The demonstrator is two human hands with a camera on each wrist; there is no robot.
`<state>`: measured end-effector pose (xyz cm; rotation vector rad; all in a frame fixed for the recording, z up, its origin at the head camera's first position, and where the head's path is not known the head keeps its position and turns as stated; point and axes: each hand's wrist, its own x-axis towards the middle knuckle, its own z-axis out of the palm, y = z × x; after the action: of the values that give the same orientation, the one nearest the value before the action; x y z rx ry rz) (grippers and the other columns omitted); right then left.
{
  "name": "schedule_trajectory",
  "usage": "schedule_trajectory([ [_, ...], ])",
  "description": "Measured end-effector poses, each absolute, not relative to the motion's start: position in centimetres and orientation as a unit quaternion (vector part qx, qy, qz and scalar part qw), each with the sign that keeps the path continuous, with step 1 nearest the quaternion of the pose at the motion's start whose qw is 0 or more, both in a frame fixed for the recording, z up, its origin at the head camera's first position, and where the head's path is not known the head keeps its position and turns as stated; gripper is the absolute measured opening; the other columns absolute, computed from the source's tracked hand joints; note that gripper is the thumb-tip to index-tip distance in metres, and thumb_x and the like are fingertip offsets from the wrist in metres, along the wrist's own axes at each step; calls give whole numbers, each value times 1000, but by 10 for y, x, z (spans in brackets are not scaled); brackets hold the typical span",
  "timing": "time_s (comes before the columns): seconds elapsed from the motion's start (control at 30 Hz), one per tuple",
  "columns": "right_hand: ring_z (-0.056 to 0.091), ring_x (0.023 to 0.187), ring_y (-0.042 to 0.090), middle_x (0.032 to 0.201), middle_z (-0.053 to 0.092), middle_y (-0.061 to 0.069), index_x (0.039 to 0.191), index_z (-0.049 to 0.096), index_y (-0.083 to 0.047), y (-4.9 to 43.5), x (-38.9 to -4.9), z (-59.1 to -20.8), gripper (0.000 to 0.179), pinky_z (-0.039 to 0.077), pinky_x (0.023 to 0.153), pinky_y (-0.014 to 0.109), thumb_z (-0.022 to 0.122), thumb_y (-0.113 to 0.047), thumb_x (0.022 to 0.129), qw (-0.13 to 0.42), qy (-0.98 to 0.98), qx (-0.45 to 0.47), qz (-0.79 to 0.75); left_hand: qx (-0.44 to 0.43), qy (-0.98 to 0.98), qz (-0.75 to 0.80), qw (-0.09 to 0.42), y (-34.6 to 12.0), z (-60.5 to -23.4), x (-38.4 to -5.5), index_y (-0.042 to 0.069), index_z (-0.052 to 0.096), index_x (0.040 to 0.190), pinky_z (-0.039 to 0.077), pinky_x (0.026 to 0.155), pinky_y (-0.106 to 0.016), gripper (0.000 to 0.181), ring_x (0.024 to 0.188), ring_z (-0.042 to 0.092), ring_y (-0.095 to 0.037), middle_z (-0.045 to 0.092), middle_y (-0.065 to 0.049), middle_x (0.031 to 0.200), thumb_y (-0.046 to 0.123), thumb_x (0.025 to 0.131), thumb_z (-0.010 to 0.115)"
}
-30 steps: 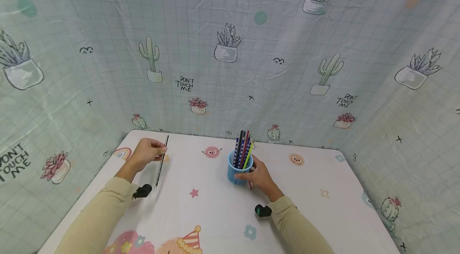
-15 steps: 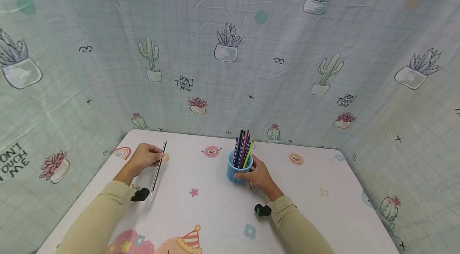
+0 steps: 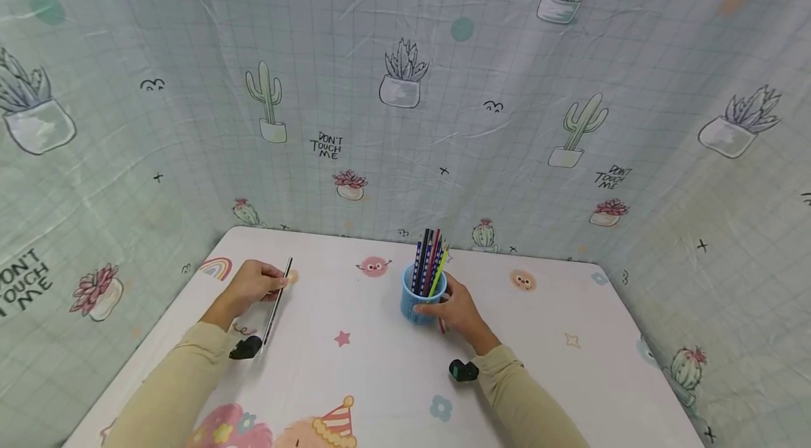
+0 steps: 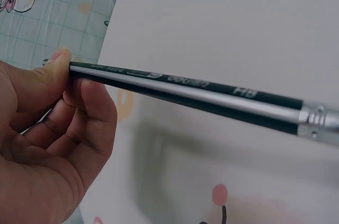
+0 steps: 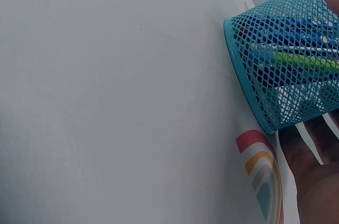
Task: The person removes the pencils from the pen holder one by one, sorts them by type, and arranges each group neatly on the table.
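Note:
In the head view my left hand (image 3: 252, 284) pinches a black and silver striped pencil (image 3: 272, 317) between thumb and fingers over the left side of the table. The pencil slants, its lower end toward me. Seen from the left wrist, the pencil (image 4: 180, 90) has a crimped metal ferrule (image 4: 318, 122) at the end away from the hand. My right hand (image 3: 462, 314) holds a blue mesh pencil cup (image 3: 413, 312) upright, with thumb and fingers round its side. Several pencils (image 3: 429, 261), dark, red and yellow-green, stand in it. The mesh wall (image 5: 296, 94) shows close up in the right wrist view.
The white table (image 3: 507, 377) carries printed drawings such as a star, flowers and a rainbow. A curtain (image 3: 355, 67) with cactus prints rises behind it and along both sides. Dark wrist cameras (image 3: 464, 370) sit beneath both wrists.
My left hand has moved down the view toward me and slightly left, carrying the pencil, which leans more now. The right hand and the cup have stayed in place.

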<state>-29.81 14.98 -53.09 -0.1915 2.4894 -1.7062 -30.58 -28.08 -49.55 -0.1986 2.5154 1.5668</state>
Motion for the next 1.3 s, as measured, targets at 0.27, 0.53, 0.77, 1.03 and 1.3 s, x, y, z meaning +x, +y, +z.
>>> schedule_trajectory([
  [0.27, 47, 138, 35, 144, 56, 5, 147, 44, -23, 146, -299, -532, 95, 37, 114, 57, 92, -35, 66, 71, 824, -61, -559, -76, 849, 515, 91, -288, -501, -299, -14, 63, 109, 57, 62, -26, 28, 68, 61, -12, 66, -6, 83, 8, 92, 67],
  [0.53, 45, 140, 36, 145, 55, 5, 147, 44, -23, 141, -301, -530, 95, 35, 115, 58, 92, -37, 65, 71, 819, -67, -566, -85, 856, 503, 85, -295, -505, -296, -13, 66, 106, 57, 61, -30, 25, 66, 61, -13, 66, -2, 74, 7, 90, 68],
  [0.77, 48, 138, 33, 142, 57, 4, 146, 45, -23, 144, -298, -531, 95, 38, 114, 55, 92, -37, 64, 69, 820, -63, -564, -104, 855, 498, 96, -296, -512, -298, -11, 67, 108, 58, 62, -31, 24, 68, 62, -14, 69, -5, 78, 5, 90, 68],
  [1.03, 47, 138, 34, 142, 57, 4, 146, 44, -24, 149, -300, -532, 96, 38, 114, 56, 92, -39, 64, 65, 821, -63, -563, -111, 854, 497, 104, -294, -513, -299, -9, 69, 107, 59, 62, -30, 23, 68, 63, -12, 69, -4, 79, 6, 89, 69],
  [1.3, 45, 140, 35, 143, 56, 5, 146, 44, -23, 148, -297, -530, 95, 36, 115, 57, 92, -36, 64, 64, 821, -59, -564, -123, 861, 482, 106, -296, -513, -297, -8, 70, 102, 59, 61, -28, 21, 65, 64, -11, 70, -6, 81, 6, 86, 72],
])
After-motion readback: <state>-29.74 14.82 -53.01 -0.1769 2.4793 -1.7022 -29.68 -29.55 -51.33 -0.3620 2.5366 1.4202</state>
